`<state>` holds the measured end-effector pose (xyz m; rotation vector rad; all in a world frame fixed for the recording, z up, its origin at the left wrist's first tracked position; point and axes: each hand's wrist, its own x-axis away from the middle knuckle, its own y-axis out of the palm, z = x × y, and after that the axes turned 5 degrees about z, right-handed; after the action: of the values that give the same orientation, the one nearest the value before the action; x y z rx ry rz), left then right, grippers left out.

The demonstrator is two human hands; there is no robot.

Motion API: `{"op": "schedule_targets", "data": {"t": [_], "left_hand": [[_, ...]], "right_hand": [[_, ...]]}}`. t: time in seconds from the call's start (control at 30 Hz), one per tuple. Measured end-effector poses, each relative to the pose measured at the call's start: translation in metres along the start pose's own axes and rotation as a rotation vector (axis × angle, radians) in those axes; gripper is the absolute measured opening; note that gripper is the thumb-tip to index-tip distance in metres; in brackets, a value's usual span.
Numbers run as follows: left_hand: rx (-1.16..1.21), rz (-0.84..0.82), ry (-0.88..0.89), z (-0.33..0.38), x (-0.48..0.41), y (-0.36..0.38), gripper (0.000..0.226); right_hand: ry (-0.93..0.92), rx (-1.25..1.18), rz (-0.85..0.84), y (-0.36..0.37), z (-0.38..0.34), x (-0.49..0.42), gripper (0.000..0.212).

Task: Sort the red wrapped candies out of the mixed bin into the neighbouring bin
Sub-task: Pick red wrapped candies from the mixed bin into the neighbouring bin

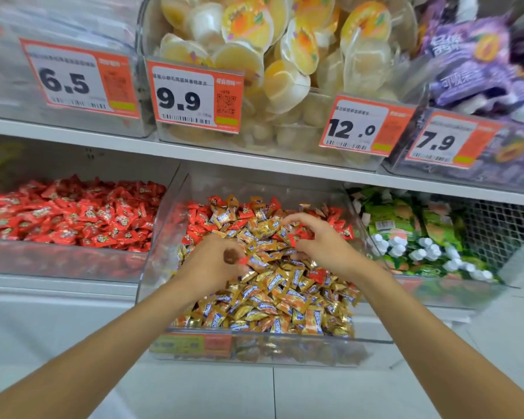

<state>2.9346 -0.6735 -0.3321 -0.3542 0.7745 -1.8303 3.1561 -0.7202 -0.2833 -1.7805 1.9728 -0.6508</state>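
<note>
The clear mixed bin [176, 213] in the middle of the lower shelf holds several gold-and-orange wrapped candies [285, 300] with red wrapped candies [200, 220] mostly at its back and left. My left hand [215, 261] rests on the pile with its fingers curled on a red candy [243, 260] whose tip shows at the fingertips. My right hand [318, 240] hovers over the pile's middle and pinches a red candy [298, 234] between thumb and fingers. The neighbouring bin [64, 261] on the left is full of red candies [73, 213].
A bin of green packets and white-capped pouches [421, 237] stands to the right. The upper shelf carries bins of yellow jelly cups [254, 49] and purple packets [478, 55], fronted by price tags [194, 96]. White floor tiles lie below.
</note>
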Motion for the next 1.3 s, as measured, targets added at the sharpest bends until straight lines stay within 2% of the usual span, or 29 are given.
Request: {"op": "schedule_targets", "data": {"t": [0.1, 0.23, 0.27, 0.37, 0.4, 0.47, 0.53, 0.6, 0.67, 0.7, 0.77, 0.83, 0.9, 0.97, 1.1, 1.17, 1.23, 1.3], "left_hand": [[0.139, 0.223, -0.131, 0.005, -0.006, -0.010, 0.014], [0.307, 0.318, -0.202, 0.013, -0.011, -0.014, 0.021], [0.338, 0.335, -0.218, 0.015, -0.012, -0.013, 0.021], [0.288, 0.374, -0.235, 0.017, -0.017, -0.012, 0.035], [0.287, 0.372, -0.239, 0.015, -0.018, -0.011, 0.041], [0.311, 0.358, -0.261, 0.013, -0.021, -0.011, 0.043], [0.302, 0.380, -0.276, 0.011, -0.024, -0.012, 0.036], [0.230, 0.406, -0.255, 0.011, -0.030, -0.009, 0.030], [0.124, 0.338, -0.202, 0.013, -0.037, -0.002, 0.023], [0.060, 0.269, -0.181, 0.013, -0.041, 0.002, 0.027], [-0.092, 0.180, -0.170, 0.010, -0.049, 0.010, 0.043], [-0.193, 0.202, -0.145, 0.007, -0.056, 0.013, 0.036], [-0.125, 0.285, -0.129, 0.005, -0.058, 0.010, 0.024], [0.008, 0.354, -0.123, 0.006, -0.056, 0.003, 0.025], [0.185, 0.414, -0.108, 0.014, -0.036, -0.004, 0.015], [0.280, 0.425, -0.100, 0.013, -0.029, -0.007, 0.009], [0.379, 0.418, -0.132, 0.010, -0.024, -0.012, 0.020], [0.357, 0.420, -0.144, 0.005, -0.022, -0.014, 0.030]], "right_hand": [[0.050, -0.081, 0.093, 0.010, -0.006, -0.006, 0.035], [-0.033, 0.017, 0.176, 0.026, -0.020, -0.031, 0.011], [-0.061, 0.117, 0.173, 0.032, -0.022, -0.042, 0.012], [-0.170, 0.475, 0.112, 0.053, -0.026, -0.072, 0.045], [-0.183, 0.550, 0.083, 0.059, -0.026, -0.080, 0.048], [-0.166, 0.597, 0.054, 0.058, -0.022, -0.089, 0.040], [-0.148, 0.552, 0.101, 0.046, -0.015, -0.085, 0.031], [-0.143, 0.402, 0.142, 0.028, -0.010, -0.075, 0.025], [-0.122, 0.222, 0.133, 0.012, -0.004, -0.065, 0.009], [-0.119, 0.169, 0.129, 0.005, -0.002, -0.060, 0.004], [-0.125, 0.162, 0.131, -0.002, 0.000, -0.054, 0.019], [-0.115, 0.168, 0.119, -0.005, -0.001, -0.050, 0.021], [-0.124, 0.181, 0.114, -0.006, -0.004, -0.048, 0.014], [-0.154, 0.239, 0.102, -0.001, -0.010, -0.050, 0.009], [-0.203, 0.399, 0.109, 0.031, -0.021, -0.077, 0.024], [-0.182, 0.564, 0.081, 0.049, -0.023, -0.090, 0.032], [-0.176, 0.704, 0.051, 0.057, -0.023, -0.094, 0.028], [-0.160, 0.635, 0.039, 0.054, -0.022, -0.089, 0.019]]}}
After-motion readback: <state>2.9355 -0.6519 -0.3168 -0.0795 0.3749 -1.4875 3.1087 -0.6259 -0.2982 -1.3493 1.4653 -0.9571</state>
